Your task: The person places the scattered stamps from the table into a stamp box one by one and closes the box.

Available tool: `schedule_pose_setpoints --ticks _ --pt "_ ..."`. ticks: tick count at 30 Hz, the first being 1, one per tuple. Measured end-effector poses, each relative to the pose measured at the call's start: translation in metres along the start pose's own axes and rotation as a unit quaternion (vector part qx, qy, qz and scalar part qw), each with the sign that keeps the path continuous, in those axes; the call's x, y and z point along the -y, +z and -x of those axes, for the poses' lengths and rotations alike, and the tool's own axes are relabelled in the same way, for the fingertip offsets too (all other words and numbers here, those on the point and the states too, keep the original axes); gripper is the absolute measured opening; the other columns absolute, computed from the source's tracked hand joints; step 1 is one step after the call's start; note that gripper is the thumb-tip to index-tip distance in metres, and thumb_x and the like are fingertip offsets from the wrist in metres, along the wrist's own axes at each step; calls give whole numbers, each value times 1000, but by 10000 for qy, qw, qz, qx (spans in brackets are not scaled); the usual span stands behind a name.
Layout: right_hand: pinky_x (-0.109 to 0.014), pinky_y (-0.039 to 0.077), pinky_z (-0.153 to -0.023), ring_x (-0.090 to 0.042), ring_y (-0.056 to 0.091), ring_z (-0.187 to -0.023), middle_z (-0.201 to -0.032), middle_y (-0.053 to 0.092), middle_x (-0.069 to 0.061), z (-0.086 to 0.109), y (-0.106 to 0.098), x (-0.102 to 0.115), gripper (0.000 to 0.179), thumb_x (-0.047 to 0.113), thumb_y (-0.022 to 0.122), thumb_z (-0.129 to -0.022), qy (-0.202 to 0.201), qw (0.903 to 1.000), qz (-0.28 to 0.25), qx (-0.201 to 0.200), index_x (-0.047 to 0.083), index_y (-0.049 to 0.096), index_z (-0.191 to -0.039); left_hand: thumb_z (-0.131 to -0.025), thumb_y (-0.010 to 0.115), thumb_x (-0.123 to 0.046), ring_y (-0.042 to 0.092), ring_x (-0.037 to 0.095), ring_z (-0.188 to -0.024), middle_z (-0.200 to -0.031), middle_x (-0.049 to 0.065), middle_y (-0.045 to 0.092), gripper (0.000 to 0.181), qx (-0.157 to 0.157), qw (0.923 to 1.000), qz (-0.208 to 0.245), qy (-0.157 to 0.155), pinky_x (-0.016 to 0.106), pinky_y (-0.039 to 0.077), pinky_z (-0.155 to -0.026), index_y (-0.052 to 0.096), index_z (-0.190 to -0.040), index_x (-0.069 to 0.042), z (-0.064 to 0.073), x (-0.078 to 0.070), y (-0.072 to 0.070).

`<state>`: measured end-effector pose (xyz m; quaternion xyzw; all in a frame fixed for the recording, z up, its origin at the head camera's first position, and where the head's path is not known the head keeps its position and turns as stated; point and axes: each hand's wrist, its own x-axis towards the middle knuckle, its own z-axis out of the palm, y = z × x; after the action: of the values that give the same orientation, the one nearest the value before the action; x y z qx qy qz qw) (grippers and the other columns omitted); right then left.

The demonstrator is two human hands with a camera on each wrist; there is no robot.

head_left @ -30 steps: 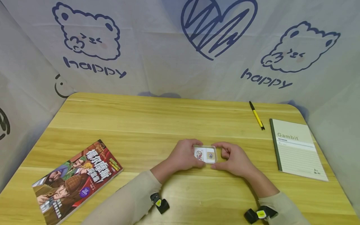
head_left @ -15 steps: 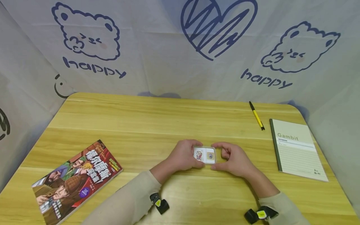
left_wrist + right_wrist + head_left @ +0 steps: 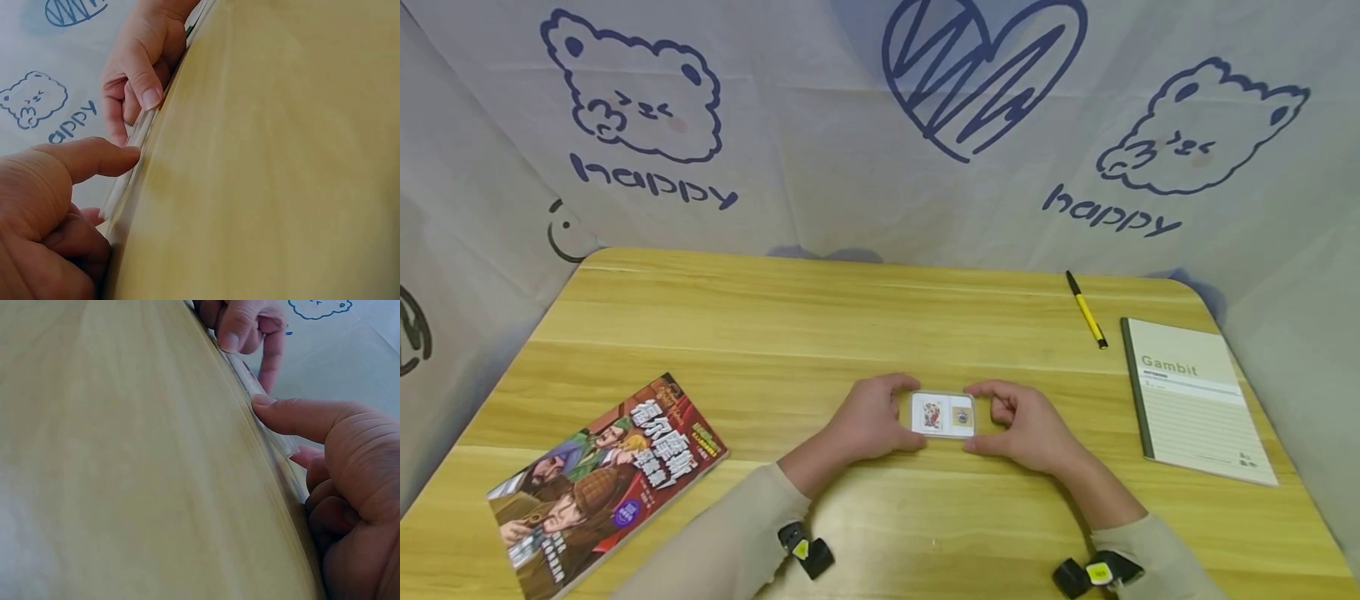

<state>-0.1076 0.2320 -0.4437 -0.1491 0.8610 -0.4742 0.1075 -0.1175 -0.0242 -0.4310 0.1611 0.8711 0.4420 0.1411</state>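
Observation:
A small flat clear plastic case [image 3: 945, 427] lies on or just above the table, between the two hands. Inside it, side by side, show a white card with a colourful figure [image 3: 932, 415] and a smaller gold-brown picture [image 3: 962, 417]. The left hand [image 3: 867, 419] pinches the case's left end, thumb at the near edge and index finger at the far edge. At the other end the right hand [image 3: 1030, 425] pinches it likewise, its other fingers curled in. From the left wrist view, the case [image 3: 122, 184] appears edge-on and thin, with the left thumb [image 3: 119, 159] against it.
A comic-style book [image 3: 606, 492] lies at the left of the wooden table [image 3: 820, 325]. Toward the right are a yellow and black pen [image 3: 1086, 310] and a notebook [image 3: 1195, 400] marked Gambit. A white cloth with drawings [image 3: 820, 125] hangs behind the table.
The left hand has slid left along the case, so more of its left end shows. The right hand has stayed about where it was.

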Motion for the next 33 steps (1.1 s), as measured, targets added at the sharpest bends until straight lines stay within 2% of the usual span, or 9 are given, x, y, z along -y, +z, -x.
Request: schedule_pose_setpoints --ticks 4,18,33 --pt "-33 38 -76 -10 32 -58 -63 32 5 1 0 0 59 23 94 -69 93 10000 -22 -18 15 68 -121 -67 92 -13 39 8 -47 -59 -2 48 69 27 9998 190 -78 24 33 -44 62 -128 0 4 2 -4" --pt "-32 37 -76 -11 32 -59 -64 32 4 1 0 2 62 24 94 -70 78 10000 -42 33 11 67 -124 -70 90 -12 39 8 -46 -59 -2 48 65 132 9995 267 80 23 32 -43 61 -126 1 3 6 -3" --pt "-32 38 -76 -11 31 -57 -63 31 4 2 -1 3 58 20 93 -71 -41 9998 -209 0 11 68 -123 -71 90 -12 38 8 -44 -57 -2 48 64 147 9995 271 74 23 32 -42 61 -127 1 5 4 -6"
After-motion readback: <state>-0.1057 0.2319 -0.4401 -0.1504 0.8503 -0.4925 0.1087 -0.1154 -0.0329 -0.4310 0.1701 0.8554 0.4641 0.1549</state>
